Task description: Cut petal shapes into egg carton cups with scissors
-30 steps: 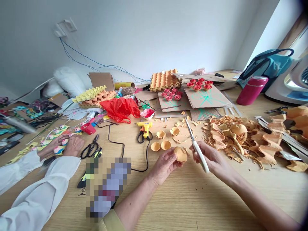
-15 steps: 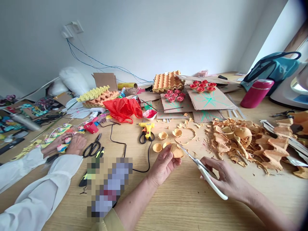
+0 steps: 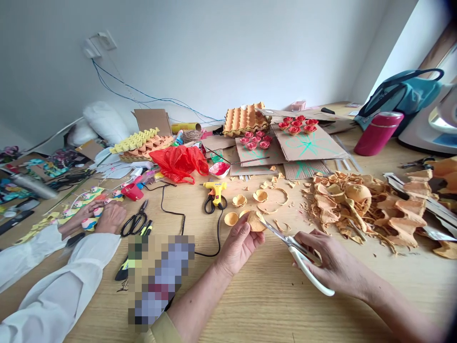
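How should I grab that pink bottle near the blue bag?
Probably around its middle, from the front left: the pink bottle stands upright, its body round, with the blue bag behind and the white machine to its right.

My table [image 3: 257, 309] is pale and wood-grained. Ahead of me on it stand small orange cups [image 3: 231, 219], and just left of them lies a yellow glue gun [image 3: 216, 188]. A black cord [image 3: 183, 223] winds across the wood, and farther left I see black-handled scissors [image 3: 139, 216] and a red cup [image 3: 132, 192]. To my right spreads a heap of torn orange scraps [image 3: 330, 205], a pink bottle [image 3: 379, 135] upright beyond it.
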`<state>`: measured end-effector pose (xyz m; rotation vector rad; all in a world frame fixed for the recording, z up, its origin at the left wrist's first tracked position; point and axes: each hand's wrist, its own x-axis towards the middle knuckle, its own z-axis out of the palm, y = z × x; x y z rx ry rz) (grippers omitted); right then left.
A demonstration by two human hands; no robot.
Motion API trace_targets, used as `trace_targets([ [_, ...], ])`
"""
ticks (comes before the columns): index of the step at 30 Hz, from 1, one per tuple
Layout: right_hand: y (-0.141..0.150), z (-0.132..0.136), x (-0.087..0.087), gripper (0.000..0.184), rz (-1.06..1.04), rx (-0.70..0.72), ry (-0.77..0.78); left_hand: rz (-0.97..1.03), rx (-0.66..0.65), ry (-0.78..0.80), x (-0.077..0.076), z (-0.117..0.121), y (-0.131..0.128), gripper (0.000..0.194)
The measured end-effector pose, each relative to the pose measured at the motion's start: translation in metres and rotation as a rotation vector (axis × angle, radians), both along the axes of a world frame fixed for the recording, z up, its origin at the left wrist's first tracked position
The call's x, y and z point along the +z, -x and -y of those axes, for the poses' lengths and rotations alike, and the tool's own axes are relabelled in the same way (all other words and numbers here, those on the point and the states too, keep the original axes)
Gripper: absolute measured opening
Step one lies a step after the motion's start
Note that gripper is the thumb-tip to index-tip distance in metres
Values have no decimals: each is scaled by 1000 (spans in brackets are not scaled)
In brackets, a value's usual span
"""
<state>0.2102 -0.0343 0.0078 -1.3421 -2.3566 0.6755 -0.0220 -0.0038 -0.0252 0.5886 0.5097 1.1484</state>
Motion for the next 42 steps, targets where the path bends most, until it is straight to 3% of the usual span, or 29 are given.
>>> trace_targets([
  [13,4,1,2,21,88,-12,-22,-19,3,6,1,0,0,37],
  [21,5,0,0,20,65,-2,-124,-141,35,-100,3,3,-2,39],
  [30,4,0,-7,20,99,32,-168,-155,-33,-76,-4,2,0,40],
  [42,8,6,-8,20,79,12,-221,-212,15,-95,3,2,-3,41],
])
